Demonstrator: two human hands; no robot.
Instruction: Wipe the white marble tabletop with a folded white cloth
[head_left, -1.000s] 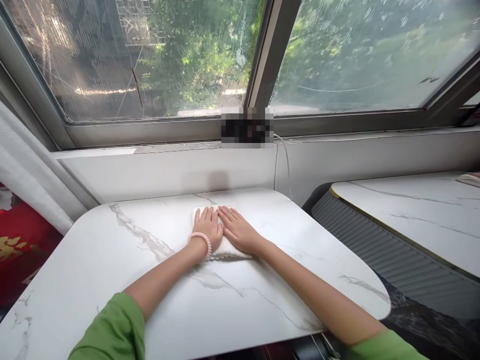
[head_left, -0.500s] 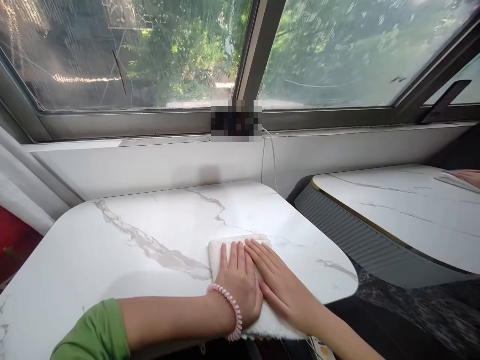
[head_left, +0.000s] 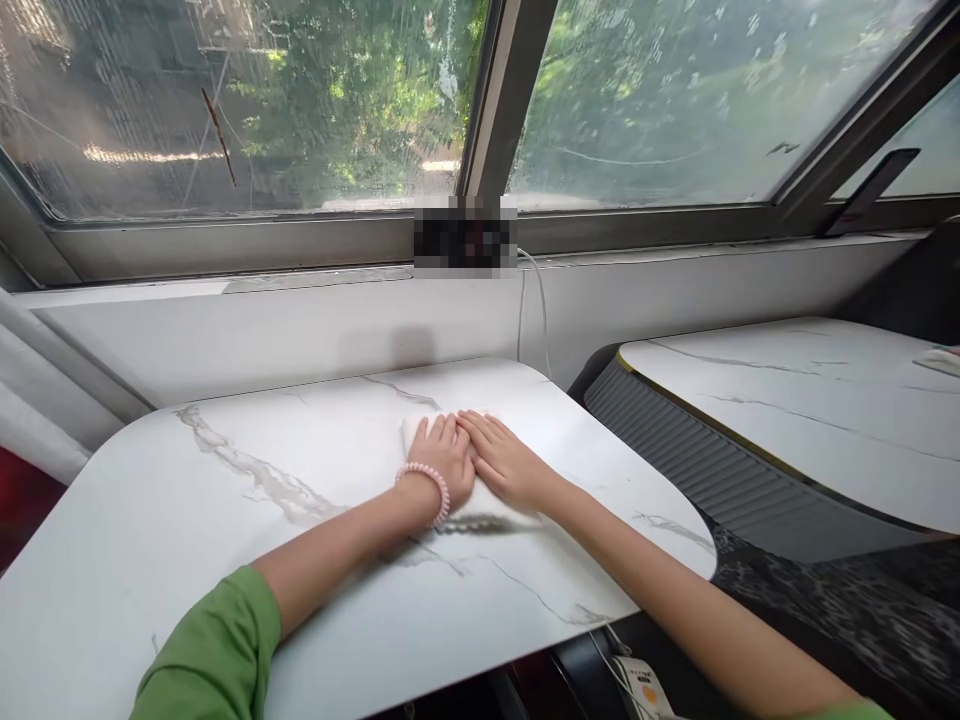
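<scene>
A folded white cloth (head_left: 491,507) lies on a white marble-patterned table (head_left: 360,610), a little back from its middle. Both palms press down on it. My left hand (head_left: 448,462), with a pink coiled band at the wrist, rests flat on the cloth's left part, fingers pointing toward the window. Beside it, my right hand (head_left: 508,462) lies flat on the right part, its fingers stretched out and angled left. The two hands touch near the thumbs. Much of the cloth is hidden under them; its near edge shows.
Behind the table is a white wall below a window frame (head_left: 225,248). A blurred-out dark object (head_left: 465,238) sits on the sill, with a white cable (head_left: 543,310) hanging near it. A second marble-patterned table (head_left: 810,400) stands to the right. A white curtain (head_left: 45,390) hangs at left.
Both hands have pushed the cloth away from the near edge, toward the window and slightly left. The near part of the table now shows. The view has shifted slightly.
</scene>
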